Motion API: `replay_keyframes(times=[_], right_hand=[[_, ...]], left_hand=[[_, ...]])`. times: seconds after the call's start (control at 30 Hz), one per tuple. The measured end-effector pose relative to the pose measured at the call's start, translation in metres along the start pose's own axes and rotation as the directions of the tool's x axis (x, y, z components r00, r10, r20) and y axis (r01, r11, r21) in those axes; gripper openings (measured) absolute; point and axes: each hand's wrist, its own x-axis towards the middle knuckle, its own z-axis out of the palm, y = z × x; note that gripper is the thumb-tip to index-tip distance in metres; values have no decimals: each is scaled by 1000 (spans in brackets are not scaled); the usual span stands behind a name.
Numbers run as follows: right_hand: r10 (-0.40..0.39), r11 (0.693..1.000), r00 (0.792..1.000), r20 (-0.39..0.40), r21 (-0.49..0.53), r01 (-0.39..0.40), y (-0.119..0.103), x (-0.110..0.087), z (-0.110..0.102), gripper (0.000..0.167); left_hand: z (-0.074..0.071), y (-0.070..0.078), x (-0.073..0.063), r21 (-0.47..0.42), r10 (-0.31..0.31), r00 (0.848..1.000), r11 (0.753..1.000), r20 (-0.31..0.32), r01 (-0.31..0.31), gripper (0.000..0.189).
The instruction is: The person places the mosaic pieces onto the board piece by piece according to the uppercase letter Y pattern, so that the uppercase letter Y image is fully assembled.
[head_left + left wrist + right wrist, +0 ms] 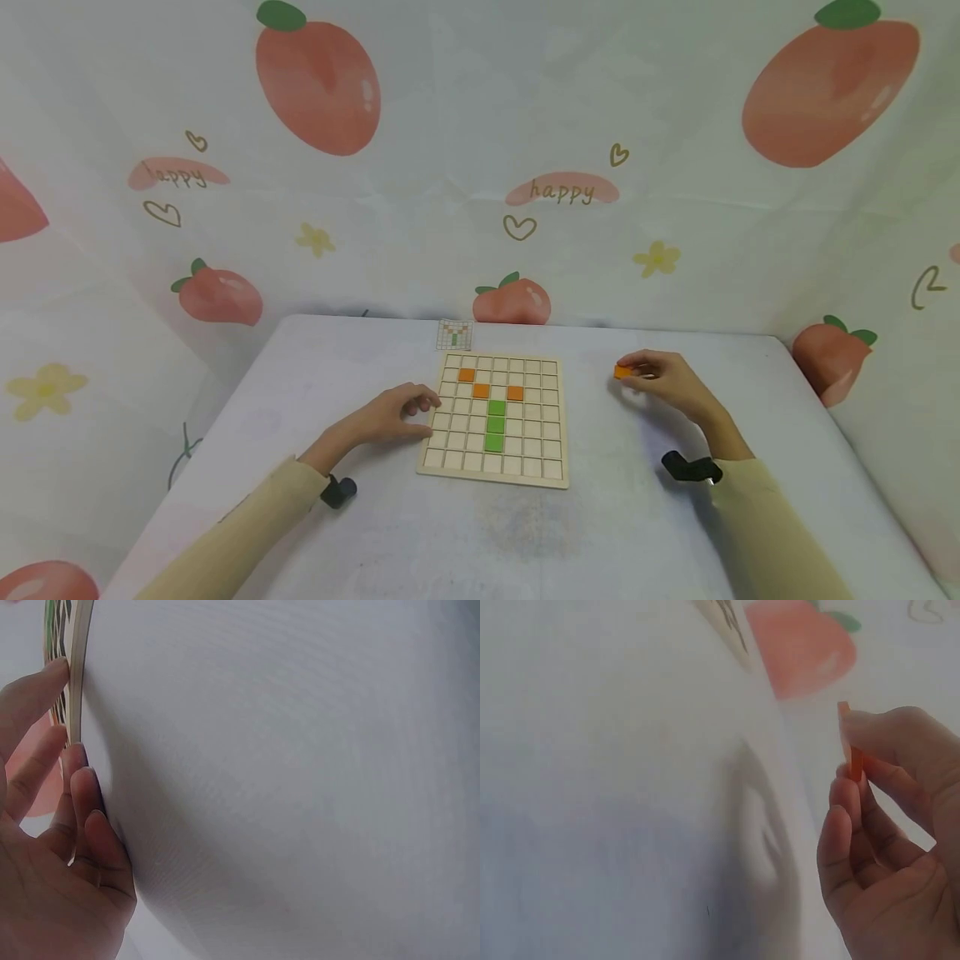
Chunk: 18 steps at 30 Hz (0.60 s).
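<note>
A wooden grid board (564,442) lies on the white table. Three orange square tiles (481,391) sit in its upper cells, and three green square tiles (495,425) form a column below them. My left hand (393,412) is at the board's left edge, thumb and fingers loosely bent and spread; in the left wrist view the fingertips (56,669) meet the rim. To the right of the board, my right hand (663,379) pinches an orange tile (622,372) between thumb and fingers. The right wrist view shows this tile (856,766) edge-on, raised off the table.
Just behind the board is a small pattern card (454,335) printed with a coloured grid. A fruit-printed cloth (420,233) hangs behind the white table (360,550) and at its sides. Each wrist wears a black strap (692,468).
</note>
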Motion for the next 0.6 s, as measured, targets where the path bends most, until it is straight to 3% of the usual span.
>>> replay_keyframes(times=[0.23,0.37,0.6], right_hand=[[-6,1000,1000,6,26,6,-8,18,25,32],[-18,998,999,26,61,16,-11,27,38,32],[-36,999,998,55,28,34,-21,41,59,29]], left_hand=[[-1,2,0,4,-33,999,999,-1,33,42],[-1,3,0,4,-20,1000,1000,0,20,42],[0,1,0,3,-19,1000,1000,1,19,41]])
